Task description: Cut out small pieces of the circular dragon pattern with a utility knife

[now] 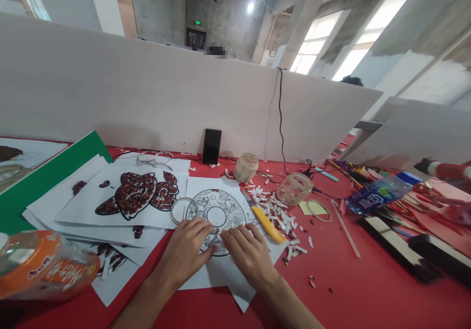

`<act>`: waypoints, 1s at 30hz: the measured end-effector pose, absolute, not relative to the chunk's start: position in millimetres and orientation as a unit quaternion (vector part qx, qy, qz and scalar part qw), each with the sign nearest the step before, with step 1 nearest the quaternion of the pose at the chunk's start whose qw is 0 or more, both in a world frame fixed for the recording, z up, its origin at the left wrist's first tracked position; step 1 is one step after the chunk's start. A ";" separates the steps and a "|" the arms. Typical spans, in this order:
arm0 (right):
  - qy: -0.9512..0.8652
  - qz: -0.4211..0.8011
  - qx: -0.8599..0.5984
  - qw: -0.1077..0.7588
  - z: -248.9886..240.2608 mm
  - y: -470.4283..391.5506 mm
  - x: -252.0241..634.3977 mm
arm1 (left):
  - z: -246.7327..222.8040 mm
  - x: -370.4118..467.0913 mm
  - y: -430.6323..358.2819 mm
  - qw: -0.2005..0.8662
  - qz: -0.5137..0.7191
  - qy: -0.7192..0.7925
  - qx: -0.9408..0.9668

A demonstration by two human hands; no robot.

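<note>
My left hand [188, 251] rests on a sheet printed with a round line drawing [230, 206], its fingers bent forward and the thumb held apart. A roll of clear tape [184, 211] lies just beyond its fingertips. On the same sheet, to the right, my right hand [250, 256] has its fingers curled and close together. Its thumb is hidden, and I cannot make out what is under the fingers. A yellow utility knife [268, 225] lies to the right of that hand, beside a heap of white and dark red scraps [270, 204].
At left are stacked sheets with a dark red bean picture [142, 194], a green board [73, 177] and an orange-labelled jar [47, 265]. Beyond the sheet stand a phone [211, 146] and two jars [246, 167]. A bottle [382, 191] lies at right.
</note>
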State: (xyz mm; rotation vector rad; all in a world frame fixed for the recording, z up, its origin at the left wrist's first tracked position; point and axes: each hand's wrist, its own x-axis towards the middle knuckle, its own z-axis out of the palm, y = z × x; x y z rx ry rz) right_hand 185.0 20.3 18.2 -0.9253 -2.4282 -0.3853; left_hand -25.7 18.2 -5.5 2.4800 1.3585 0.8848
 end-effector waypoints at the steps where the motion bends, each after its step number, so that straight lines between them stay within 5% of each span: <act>1: -0.897 -0.142 -0.336 0.251 18.5 18.6 184.5 | -4.4 -25.9 18.2 0.091 0.293 0.458 0.834; 30: -0.928 -0.128 -0.282 0.206 15.8 14.7 186.4 | 2.9 -21.2 15.5 0.076 0.232 0.459 0.854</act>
